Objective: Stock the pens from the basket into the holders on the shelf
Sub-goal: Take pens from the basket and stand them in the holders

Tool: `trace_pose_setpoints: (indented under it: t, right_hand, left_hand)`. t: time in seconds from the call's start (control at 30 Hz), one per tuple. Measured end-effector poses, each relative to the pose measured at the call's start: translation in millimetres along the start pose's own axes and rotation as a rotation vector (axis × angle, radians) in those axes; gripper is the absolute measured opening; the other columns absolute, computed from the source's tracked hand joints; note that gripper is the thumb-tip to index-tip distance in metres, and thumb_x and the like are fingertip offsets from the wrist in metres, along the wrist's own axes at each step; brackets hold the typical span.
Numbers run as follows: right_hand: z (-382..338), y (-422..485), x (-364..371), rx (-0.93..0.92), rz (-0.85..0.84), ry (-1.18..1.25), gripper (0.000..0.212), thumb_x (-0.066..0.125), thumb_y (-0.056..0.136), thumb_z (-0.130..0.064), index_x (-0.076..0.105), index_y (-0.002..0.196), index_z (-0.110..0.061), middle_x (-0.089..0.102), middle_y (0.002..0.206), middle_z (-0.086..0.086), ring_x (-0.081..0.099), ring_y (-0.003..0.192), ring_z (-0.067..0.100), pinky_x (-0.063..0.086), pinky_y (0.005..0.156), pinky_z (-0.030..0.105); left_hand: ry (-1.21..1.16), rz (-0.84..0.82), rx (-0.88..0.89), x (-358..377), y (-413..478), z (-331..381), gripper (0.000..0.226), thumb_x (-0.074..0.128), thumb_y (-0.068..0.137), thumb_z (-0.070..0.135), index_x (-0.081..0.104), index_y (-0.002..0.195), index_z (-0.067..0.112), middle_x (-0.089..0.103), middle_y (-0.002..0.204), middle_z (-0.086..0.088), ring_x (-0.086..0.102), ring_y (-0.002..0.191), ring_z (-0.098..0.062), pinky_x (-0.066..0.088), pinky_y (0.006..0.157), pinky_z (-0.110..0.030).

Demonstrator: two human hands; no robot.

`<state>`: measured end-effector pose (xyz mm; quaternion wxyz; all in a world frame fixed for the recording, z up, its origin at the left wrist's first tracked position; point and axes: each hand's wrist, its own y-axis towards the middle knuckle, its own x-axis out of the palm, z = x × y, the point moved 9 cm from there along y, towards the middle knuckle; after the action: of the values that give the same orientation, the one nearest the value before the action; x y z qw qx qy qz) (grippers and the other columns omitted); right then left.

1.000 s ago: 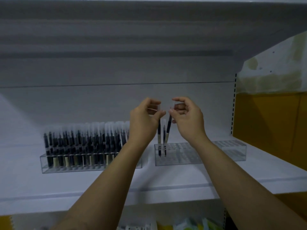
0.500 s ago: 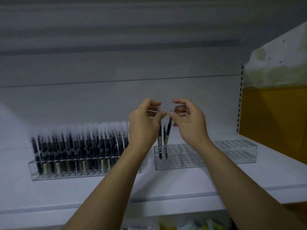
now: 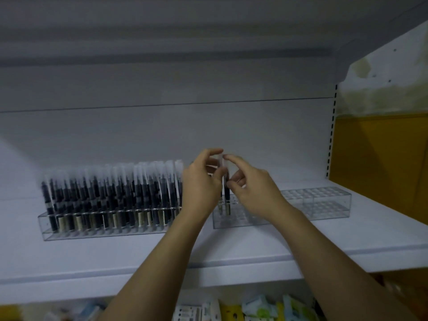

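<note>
Clear-capped, dark-barrelled pens (image 3: 225, 193) stand upright, pinched between the two hands. The left hand (image 3: 201, 184) curls thumb and forefinger on the caps, and the right hand (image 3: 252, 188) nips them from the other side, forefinger high and thumb lower. Directly beneath the hands, the pens' lower ends sit in the end cells of a clear holder (image 3: 324, 202) that runs on past the right hand. Just outside the left hand stands a packed holder (image 3: 111, 205). Both rest on a white shelf (image 3: 231, 251). Blurred packets (image 3: 254, 309) lie below the forearms.
</note>
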<state>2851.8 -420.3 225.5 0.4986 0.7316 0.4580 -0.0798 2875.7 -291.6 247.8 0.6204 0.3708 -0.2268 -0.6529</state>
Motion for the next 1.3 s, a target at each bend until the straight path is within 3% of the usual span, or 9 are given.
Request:
trace_pose_setpoints:
  t: [0.2, 0.37, 0.53, 0.6, 0.73, 0.9, 1.1, 1.23, 1.3]
  right_hand:
    - [0.7, -11.9, 5.8, -0.018, -0.097, -0.189, 0.084, 0.059, 0.091, -0.018, 0.007, 0.143, -0.058, 0.065, 0.084, -0.012, 0.062, 0.073, 0.009, 0.056, 0.074, 0.035]
    - [0.1, -11.7, 9.9, 0.003, -0.16, -0.257, 0.096, 0.067, 0.088, -0.023, -0.004, 0.144, -0.056, 0.064, 0.097, -0.009, 0.063, 0.088, 0.015, 0.054, 0.082, 0.035]
    - [5.7, -13.9, 12.9, 0.069, -0.324, -0.2, 0.121, 0.082, 0.074, -0.028, -0.015, 0.138, -0.061, 0.059, 0.101, -0.01, 0.06, 0.095, 0.012, 0.051, 0.085, 0.03]
    - [1.6, -13.9, 13.7, 0.05, -0.279, -0.305, 0.12, 0.077, 0.079, -0.018, -0.018, 0.139, -0.058, 0.06, 0.101, -0.007, 0.061, 0.092, 0.014, 0.053, 0.084, 0.032]
    - [-4.3, -12.9, 16.1, 0.036, -0.177, -0.412, 0.117, 0.075, 0.081, -0.018, -0.018, 0.142, -0.051, 0.063, 0.098, -0.004, 0.061, 0.085, 0.016, 0.054, 0.079, 0.033]
    - [-4.0, -14.4, 17.3, 0.025, -0.151, -0.404, 0.119, 0.076, 0.08, -0.018, -0.019, 0.141, -0.053, 0.066, 0.1, -0.005, 0.063, 0.086, 0.016, 0.054, 0.079, 0.033]
    - [-3.6, -17.6, 14.9, 0.088, -0.177, -0.283, 0.124, 0.077, 0.08, -0.023, -0.029, 0.137, -0.055, 0.059, 0.125, -0.001, 0.061, 0.104, 0.018, 0.053, 0.09, 0.038]
    - [-8.8, -31.7, 8.7, 0.108, -0.205, -0.239, 0.117, 0.076, 0.08, -0.031, -0.02, 0.144, -0.051, 0.045, 0.142, 0.0, 0.048, 0.125, 0.02, 0.044, 0.102, 0.039]
    - [-16.3, -39.5, 5.9, 0.083, -0.191, -0.243, 0.111, 0.075, 0.081, -0.036, -0.014, 0.148, -0.047, 0.039, 0.144, 0.0, 0.043, 0.129, 0.022, 0.04, 0.105, 0.039]
  left_hand:
    - [0.02, 0.005, -0.034, -1.0, -5.8, -6.3, 0.035, 0.064, 0.09, 0.007, 0.059, 0.117, 0.029, 0.063, 0.089, 0.006, 0.063, 0.079, -0.002, 0.05, 0.064, -0.011]
    - [0.061, 0.004, -0.074, -2.3, -1.9, -7.9, 0.036, 0.066, 0.089, 0.011, 0.058, 0.118, 0.03, 0.063, 0.091, 0.006, 0.064, 0.074, -0.004, 0.053, 0.063, -0.022]
    - [0.106, -0.052, -0.132, 2.0, -5.6, -19.0, 0.034, 0.065, 0.09, 0.012, 0.058, 0.12, 0.027, 0.064, 0.092, 0.003, 0.061, 0.074, -0.005, 0.049, 0.062, -0.018]
    - [0.089, -0.049, -0.118, 2.1, -10.5, -20.0, 0.038, 0.062, 0.091, 0.008, 0.057, 0.125, 0.027, 0.063, 0.094, 0.003, 0.061, 0.077, -0.003, 0.047, 0.062, -0.012]
    - [0.068, -0.091, -0.122, 5.4, -16.2, -24.8, 0.055, 0.058, 0.092, 0.001, 0.049, 0.137, 0.031, 0.063, 0.105, 0.0, 0.062, 0.088, -0.011, 0.054, 0.075, -0.024]
    - [0.093, -0.132, -0.079, 4.8, -27.6, -26.7, 0.071, 0.058, 0.091, 0.0, 0.033, 0.146, 0.037, 0.061, 0.117, -0.001, 0.06, 0.101, -0.01, 0.05, 0.092, -0.027]
    - [0.187, -0.193, -0.068, 9.8, -36.4, -24.9, 0.087, 0.063, 0.09, 0.008, 0.011, 0.15, 0.041, 0.047, 0.141, -0.003, 0.046, 0.127, -0.016, 0.038, 0.094, -0.022]
    - [0.271, -0.183, -0.002, 1.6, -47.6, -13.7, 0.076, 0.059, 0.092, 0.014, 0.016, 0.152, 0.031, 0.037, 0.149, 0.0, 0.038, 0.134, -0.016, 0.029, 0.099, -0.02]
    - [0.35, -0.19, 0.051, -2.7, -55.1, -5.3, 0.069, 0.057, 0.093, 0.018, 0.021, 0.151, 0.028, 0.036, 0.149, 0.001, 0.039, 0.132, -0.018, 0.033, 0.101, -0.024]
